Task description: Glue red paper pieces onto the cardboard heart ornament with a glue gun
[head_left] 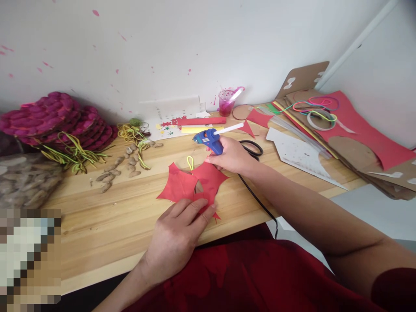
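Observation:
A red star-shaped paper piece [195,184] lies on the wooden table [107,225], with a small yellow loop [190,162] at its top edge. My left hand [177,232] rests flat on the star's near edge, fingers stretched out and pressing it down. My right hand [232,156] grips a blue glue gun [208,141] just behind the star, its nozzle pointing left and a white glue stick jutting from the back. The gun's black cord [256,199] trails off the table's front edge.
Black scissors [251,148] lie right of the gun. Cardboard and red paper sheets [354,125] with coloured loops pile at the right. A pink cup [225,102], paper scraps, yellow-green strings [133,132], peanut shells [118,169] and magenta woven mats [55,119] sit toward the back and left.

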The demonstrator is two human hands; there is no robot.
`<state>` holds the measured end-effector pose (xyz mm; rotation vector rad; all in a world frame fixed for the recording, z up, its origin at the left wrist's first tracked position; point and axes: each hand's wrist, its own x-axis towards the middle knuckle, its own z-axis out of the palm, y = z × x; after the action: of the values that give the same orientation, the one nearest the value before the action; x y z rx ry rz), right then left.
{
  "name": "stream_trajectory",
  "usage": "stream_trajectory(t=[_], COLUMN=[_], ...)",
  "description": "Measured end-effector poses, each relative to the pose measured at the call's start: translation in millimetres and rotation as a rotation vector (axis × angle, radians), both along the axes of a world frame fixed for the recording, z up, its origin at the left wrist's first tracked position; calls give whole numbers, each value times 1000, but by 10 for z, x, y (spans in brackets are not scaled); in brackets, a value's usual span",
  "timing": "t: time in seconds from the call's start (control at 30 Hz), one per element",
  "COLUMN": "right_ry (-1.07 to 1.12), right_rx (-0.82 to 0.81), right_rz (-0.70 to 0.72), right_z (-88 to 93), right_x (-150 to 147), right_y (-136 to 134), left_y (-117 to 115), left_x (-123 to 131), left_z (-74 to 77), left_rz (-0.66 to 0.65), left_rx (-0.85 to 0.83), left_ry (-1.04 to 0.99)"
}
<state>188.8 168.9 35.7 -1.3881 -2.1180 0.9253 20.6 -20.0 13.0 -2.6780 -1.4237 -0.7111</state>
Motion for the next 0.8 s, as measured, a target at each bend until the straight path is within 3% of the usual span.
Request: stream_trajectory(t=[0.53,0.7,0.8], right_ry=[-3,251,476], right_rx=[-7,-76,-171], right_rz=[-42,-90,-9], right_z=[35,32,68], right_x=[-8,86,121], right_y=[-39,-6,-49], left_y=[17,24,25], left_x=[17,27,28], left_z=[0,14,16], left_rz=[20,34,32], left_rx=[-15,-15,-16], left_ry=[6,-13,-21])
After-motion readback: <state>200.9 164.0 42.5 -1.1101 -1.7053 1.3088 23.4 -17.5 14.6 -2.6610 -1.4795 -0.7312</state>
